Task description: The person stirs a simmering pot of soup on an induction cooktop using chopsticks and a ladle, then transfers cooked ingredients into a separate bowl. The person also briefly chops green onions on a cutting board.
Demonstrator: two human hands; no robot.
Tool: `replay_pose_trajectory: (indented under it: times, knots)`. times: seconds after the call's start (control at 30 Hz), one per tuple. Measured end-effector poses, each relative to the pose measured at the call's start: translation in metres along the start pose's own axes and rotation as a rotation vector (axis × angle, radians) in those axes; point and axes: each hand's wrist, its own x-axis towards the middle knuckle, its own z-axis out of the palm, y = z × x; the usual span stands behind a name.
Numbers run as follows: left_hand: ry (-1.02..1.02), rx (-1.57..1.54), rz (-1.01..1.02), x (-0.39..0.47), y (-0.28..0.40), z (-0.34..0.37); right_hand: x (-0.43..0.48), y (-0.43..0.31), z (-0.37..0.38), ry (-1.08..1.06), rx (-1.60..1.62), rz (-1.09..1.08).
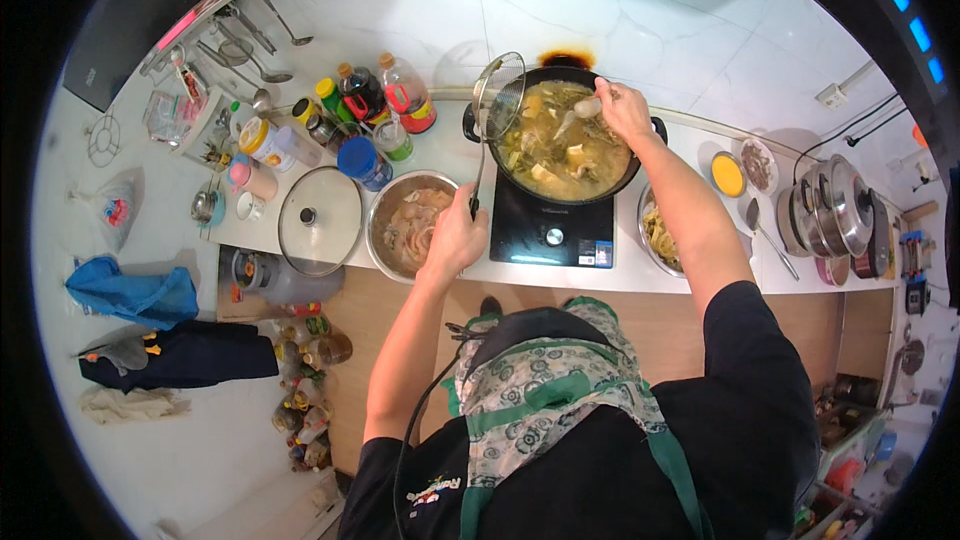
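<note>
My left hand (459,234) grips the handle of a wire-mesh skimmer (500,96), whose basket is tilted up at the left rim of a black two-handled pan (568,201). Broth with greens and pale chunks (551,157) fills the pan, which sits on a black induction cooker (553,229). My right hand (625,111) is over the pan's right side, fingers closed around something small; a pale, rounded piece (588,107) shows beside the fingertips. Below my left hand, a steel bowl (377,240) holds raw-looking sliced meat or fish (412,225).
A glass lid (320,221) lies left of the bowl. Bottles and jars, including a blue-lidded jar (364,163), crowd behind it. Right of the cooker are a bowl of noodle-like strips (660,236), a yellow-filled bowl (727,173), a ladle (772,240) and a steel pot (832,202).
</note>
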Motion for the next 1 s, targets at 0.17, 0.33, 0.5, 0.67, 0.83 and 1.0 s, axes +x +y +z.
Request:
replay_pose_trajectory:
  times: [0.17,0.33,0.5,0.67,0.83,1.0]
  knots:
    - [0.009,-0.004,-0.006,0.0,-0.015,-0.002,0.009,-0.007,-0.02,0.009,-0.03,0.149]
    - [-0.054,-0.05,-0.027,0.009,-0.015,0.002,0.011,0.018,-0.027,0.127,-0.07,0.292]
    - [-0.026,-0.062,0.042,0.013,-0.024,0.012,0.01,0.009,-0.034,0.132,0.356,0.468]
    - [-0.025,-0.087,0.028,0.013,-0.021,0.01,0.011,-0.008,-0.037,0.09,0.423,0.469]
    - [-0.036,-0.108,0.01,0.009,-0.02,0.005,0.014,-0.011,-0.029,0.059,0.385,0.503]
    - [0.019,-0.051,0.035,0.005,-0.029,0.008,0.015,-0.027,-0.018,0.088,0.185,0.492]
